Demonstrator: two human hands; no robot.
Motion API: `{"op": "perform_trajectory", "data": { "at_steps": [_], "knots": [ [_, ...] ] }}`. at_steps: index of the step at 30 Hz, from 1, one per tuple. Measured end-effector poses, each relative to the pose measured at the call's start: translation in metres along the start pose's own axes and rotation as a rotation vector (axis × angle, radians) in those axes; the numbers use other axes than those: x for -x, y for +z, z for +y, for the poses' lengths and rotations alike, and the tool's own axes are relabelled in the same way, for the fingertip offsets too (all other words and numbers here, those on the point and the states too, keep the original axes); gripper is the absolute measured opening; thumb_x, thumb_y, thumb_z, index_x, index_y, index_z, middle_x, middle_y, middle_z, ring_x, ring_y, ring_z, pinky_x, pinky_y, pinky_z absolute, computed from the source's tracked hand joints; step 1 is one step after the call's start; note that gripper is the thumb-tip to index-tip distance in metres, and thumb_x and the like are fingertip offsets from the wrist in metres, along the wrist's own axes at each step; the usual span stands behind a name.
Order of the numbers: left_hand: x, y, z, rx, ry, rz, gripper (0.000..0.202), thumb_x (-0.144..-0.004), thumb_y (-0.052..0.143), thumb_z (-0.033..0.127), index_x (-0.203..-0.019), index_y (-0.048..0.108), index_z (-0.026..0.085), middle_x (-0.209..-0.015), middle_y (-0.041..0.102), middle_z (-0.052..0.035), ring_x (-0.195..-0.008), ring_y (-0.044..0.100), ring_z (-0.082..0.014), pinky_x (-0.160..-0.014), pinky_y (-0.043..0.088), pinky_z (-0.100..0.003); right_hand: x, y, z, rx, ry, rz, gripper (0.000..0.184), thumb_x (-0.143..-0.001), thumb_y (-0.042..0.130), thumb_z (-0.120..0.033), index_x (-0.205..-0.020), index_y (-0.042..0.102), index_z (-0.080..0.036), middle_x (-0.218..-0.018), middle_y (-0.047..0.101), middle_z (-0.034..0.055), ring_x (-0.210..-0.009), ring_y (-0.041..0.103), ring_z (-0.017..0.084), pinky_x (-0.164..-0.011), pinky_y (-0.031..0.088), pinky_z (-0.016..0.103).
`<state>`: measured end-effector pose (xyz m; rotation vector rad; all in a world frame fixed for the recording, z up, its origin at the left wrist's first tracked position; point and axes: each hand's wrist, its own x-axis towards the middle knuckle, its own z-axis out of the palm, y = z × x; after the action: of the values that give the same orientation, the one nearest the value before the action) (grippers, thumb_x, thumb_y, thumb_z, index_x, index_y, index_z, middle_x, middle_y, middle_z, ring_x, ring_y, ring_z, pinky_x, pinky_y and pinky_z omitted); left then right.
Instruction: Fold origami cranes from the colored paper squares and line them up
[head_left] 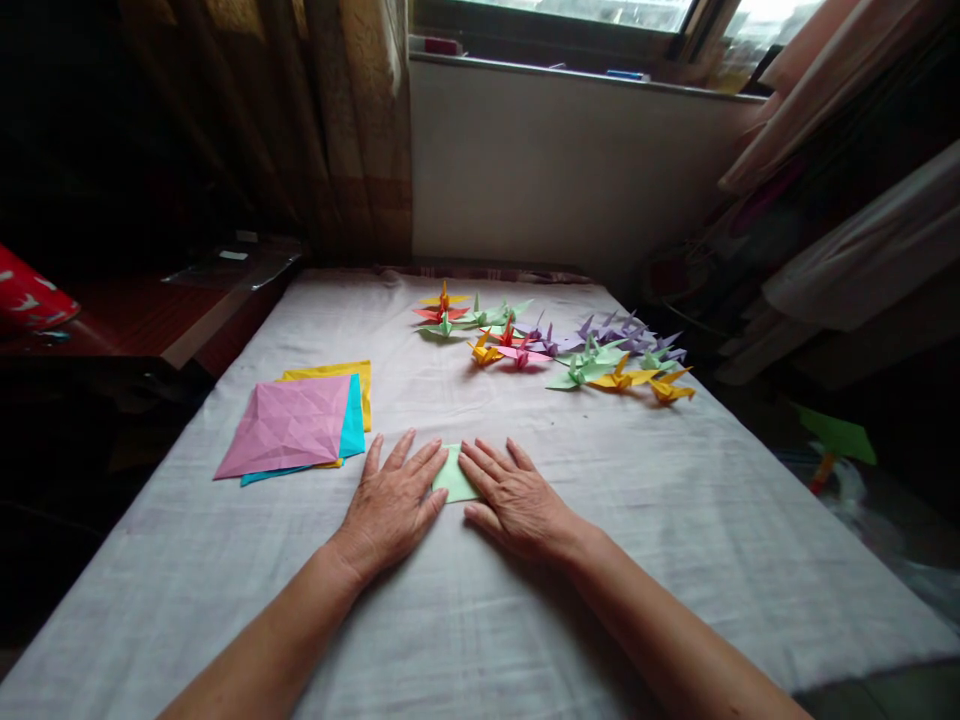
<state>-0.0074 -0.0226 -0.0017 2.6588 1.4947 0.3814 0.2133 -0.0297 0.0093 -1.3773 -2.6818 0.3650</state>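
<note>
Green paper (456, 477) between left hand (394, 505) and right hand (521, 502), both wide and flat over its edges

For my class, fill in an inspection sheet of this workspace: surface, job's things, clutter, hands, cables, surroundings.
Surface: pale cloth, lightly wrinkled.
Job's things: light green paper; stacked sheets at left, pink uppermost; folded cranes in several colours farther back.
Clutter: red object and clear plastic packet, beyond the cloth at left.
Hands: left hand and right hand palm down, fingers on the light green paper's opposite sides.
Cables: nothing seen for certain; the right side is dark.
Surroundings: window ahead, brown curtain at left.
</note>
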Motion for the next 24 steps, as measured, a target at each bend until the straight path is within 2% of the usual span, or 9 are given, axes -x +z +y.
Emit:
{"op": "perform_trajectory", "data": {
  "at_steps": [5,8,12,16,20,24],
  "knots": [
    [0.001,-0.004,-0.010,-0.029,-0.034,0.000,0.046,-0.095,0.047,0.036,-0.139,0.052,0.024,-0.145,0.053,-0.0057,-0.140,0.037,-0.0343,-0.114,0.017,-0.065,0.025,-0.005,0.010,0.007,0.037,-0.024,0.057,-0.097,0.048,-0.041,-0.149,0.038,-0.019,-0.156,0.031,0.0103,-0.146,0.028,0.026,-0.118,0.019,0.057],
    [0.002,-0.004,-0.014,-0.042,-0.026,0.041,0.047,-0.095,0.046,0.034,-0.139,0.052,0.019,-0.145,0.053,-0.0094,-0.139,0.039,-0.0345,-0.114,0.020,-0.063,0.028,-0.006,0.009,0.013,0.050,0.007,0.057,-0.095,0.051,-0.038,-0.147,0.041,-0.018,-0.155,0.035,0.0116,-0.145,0.031,0.027,-0.118,0.022,0.056],
    [0.002,-0.002,-0.015,-0.013,0.071,0.074,0.050,-0.093,0.045,0.026,-0.142,0.047,0.016,-0.148,0.049,-0.0123,-0.141,0.037,-0.0306,-0.116,0.021,-0.058,0.023,-0.006,0.003,0.002,0.059,0.066,0.056,-0.092,0.056,-0.036,-0.145,0.045,-0.019,-0.152,0.041,0.0118,-0.141,0.037,0.028,-0.116,0.028,0.055],
    [0.002,-0.007,-0.013,0.066,0.194,0.012,0.046,-0.090,0.046,0.019,-0.135,0.056,0.022,-0.145,0.052,-0.0097,-0.140,0.039,-0.0288,-0.117,0.021,-0.057,0.019,-0.007,0.002,-0.004,0.084,0.132,0.052,-0.089,0.061,-0.033,-0.138,0.053,-0.021,-0.146,0.050,0.0117,-0.136,0.045,0.028,-0.113,0.033,0.052],
    [0.004,-0.014,-0.009,0.135,0.228,-0.034,0.045,-0.089,0.051,0.024,-0.133,0.057,0.023,-0.145,0.052,-0.0087,-0.138,0.042,-0.0306,-0.117,0.019,-0.060,0.013,-0.006,0.004,-0.005,0.066,0.207,0.041,-0.088,0.062,-0.032,-0.127,0.061,-0.020,-0.137,0.059,0.0117,-0.128,0.052,0.027,-0.109,0.038,0.048],
    [0.005,-0.015,-0.007,0.157,0.261,-0.027,0.038,-0.091,0.056,0.034,-0.128,0.061,0.027,-0.141,0.057,-0.0079,-0.135,0.046,-0.0304,-0.117,0.019,-0.060,0.011,-0.001,0.003,0.000,0.043,0.275,0.035,-0.091,0.058,-0.031,-0.122,0.065,-0.018,-0.132,0.062,0.0120,-0.123,0.055,0.027,-0.106,0.041,0.045]
  ]
}}
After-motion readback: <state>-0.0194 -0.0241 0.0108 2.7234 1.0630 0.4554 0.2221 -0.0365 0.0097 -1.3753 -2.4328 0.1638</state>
